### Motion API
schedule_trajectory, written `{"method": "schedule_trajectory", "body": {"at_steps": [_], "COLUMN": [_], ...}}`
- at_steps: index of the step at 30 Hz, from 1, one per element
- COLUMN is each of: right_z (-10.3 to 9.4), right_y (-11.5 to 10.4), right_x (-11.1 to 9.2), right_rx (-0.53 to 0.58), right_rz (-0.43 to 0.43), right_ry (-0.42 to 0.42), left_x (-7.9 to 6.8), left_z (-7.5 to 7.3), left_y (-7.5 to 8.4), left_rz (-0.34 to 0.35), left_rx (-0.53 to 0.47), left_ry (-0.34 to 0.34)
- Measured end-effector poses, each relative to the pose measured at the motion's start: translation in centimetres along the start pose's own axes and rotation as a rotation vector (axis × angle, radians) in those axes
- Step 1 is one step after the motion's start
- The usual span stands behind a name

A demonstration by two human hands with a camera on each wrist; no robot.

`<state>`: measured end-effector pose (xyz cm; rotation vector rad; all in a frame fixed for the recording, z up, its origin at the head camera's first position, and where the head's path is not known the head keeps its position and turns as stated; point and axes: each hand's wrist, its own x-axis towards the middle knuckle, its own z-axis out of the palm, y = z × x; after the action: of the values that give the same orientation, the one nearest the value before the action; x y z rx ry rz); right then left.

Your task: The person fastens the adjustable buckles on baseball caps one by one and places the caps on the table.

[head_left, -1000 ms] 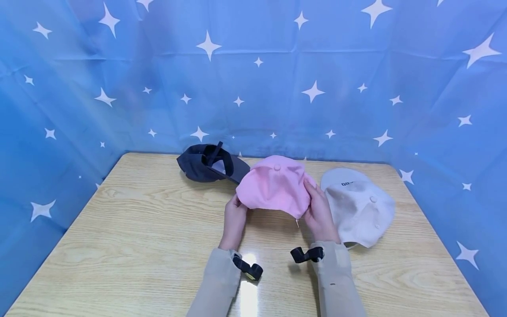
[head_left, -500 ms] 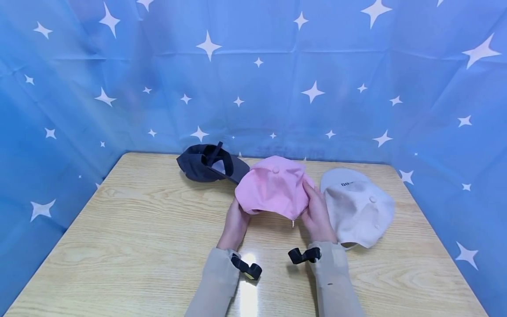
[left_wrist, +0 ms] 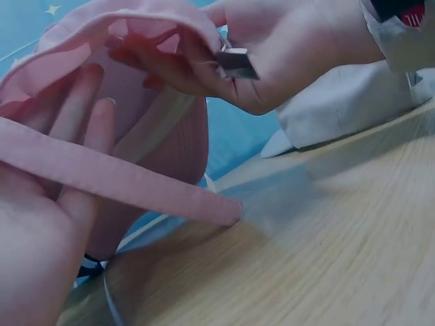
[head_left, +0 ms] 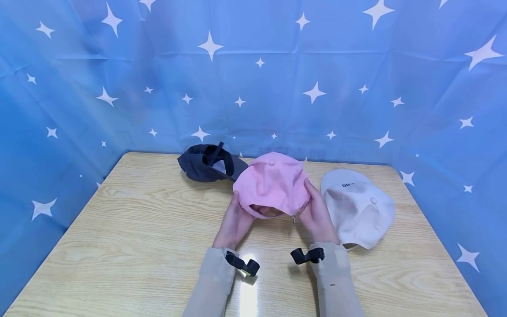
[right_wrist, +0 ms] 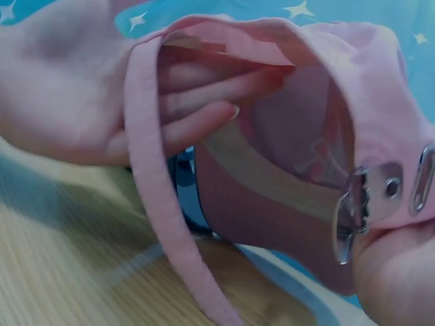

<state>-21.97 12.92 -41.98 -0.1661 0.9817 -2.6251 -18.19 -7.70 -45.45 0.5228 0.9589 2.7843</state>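
Observation:
A pink baseball cap [head_left: 273, 178] is held above the table, its crown up and the back opening toward me. At its left side my left hand [head_left: 233, 225] grips the rim, thumb outside and fingers inside the crown. My right hand [head_left: 318, 216] holds the opposite side, beside the metal buckle [right_wrist: 382, 192]. The cap's back strap [left_wrist: 129, 178] is unfastened; in the left wrist view it crosses in front of the left fingers, its end free of the buckle. The right fingers reach inside the cap and are partly hidden by cloth.
A dark navy cap [head_left: 196, 167] lies on its side at the back, its brim partly behind the pink one. To the right sits a light grey cap [head_left: 360, 209] with dark lettering. A wooden table [head_left: 130, 246] meets a blue starry curtain [head_left: 253, 79].
The left hand has turned and shifted slightly left, and its thumb now shows on the pink cap. The cap has tilted, so its back opening and strap have come into view.

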Motion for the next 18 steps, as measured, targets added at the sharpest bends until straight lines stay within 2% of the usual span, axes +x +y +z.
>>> {"method": "schedule_trajectory", "body": {"at_steps": [3,6,11,18], "right_z": [0.0,-0.1,-0.4,-0.5], "right_y": [-0.1,-0.3,-0.5,-0.5], "right_x": [-0.1,-0.2,-0.1,-0.2], "right_rx": [0.053,0.141,0.294,0.408], "right_rz": [0.011,0.013,0.012,-0.029], "right_ry": [-0.004,-0.022,-0.092,-0.145], "left_x": [0.1,0.2,0.1,0.0], "left_z": [0.3,0.7,1.2,1.3], "left_y": [0.2,0.6,1.0,0.8], "left_rz": [-0.014,0.007,0.05,0.06], "left_rx": [-0.016,-0.086,-0.23,-0.343], "left_ry": [0.047,0.074,0.033,0.005]}}
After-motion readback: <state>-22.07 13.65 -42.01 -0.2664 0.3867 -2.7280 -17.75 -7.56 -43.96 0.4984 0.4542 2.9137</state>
